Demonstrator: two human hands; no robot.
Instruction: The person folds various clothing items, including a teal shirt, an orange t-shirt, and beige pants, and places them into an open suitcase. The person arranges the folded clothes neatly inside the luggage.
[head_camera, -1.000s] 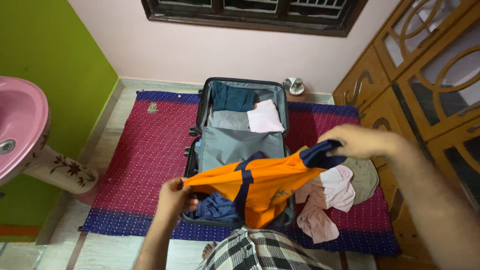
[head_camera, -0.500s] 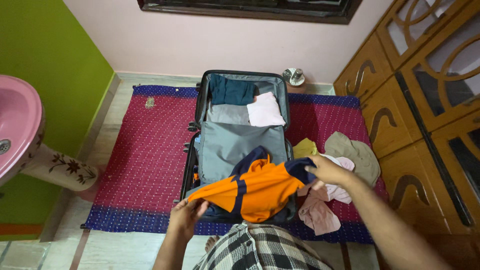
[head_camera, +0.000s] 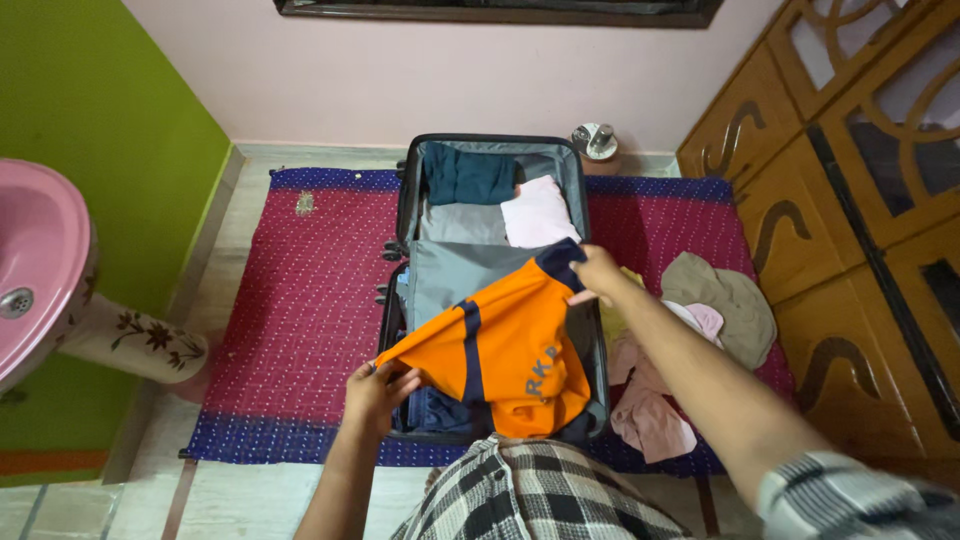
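Now both hands grip the orange shirt (head_camera: 505, 345) — right hand (head_camera: 597, 272) has swung its navy sleeve farther over the open suitcase (head_camera: 590, 200), left hand (head_camera: 375, 392) holding the hem

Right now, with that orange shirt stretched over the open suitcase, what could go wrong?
The orange shirt is held only at two corners, by the left hand and the right hand, so it may sag and crumple. It also hides part of the suitcase, so it might land crooked. The loose clothes beside it could get mixed in.
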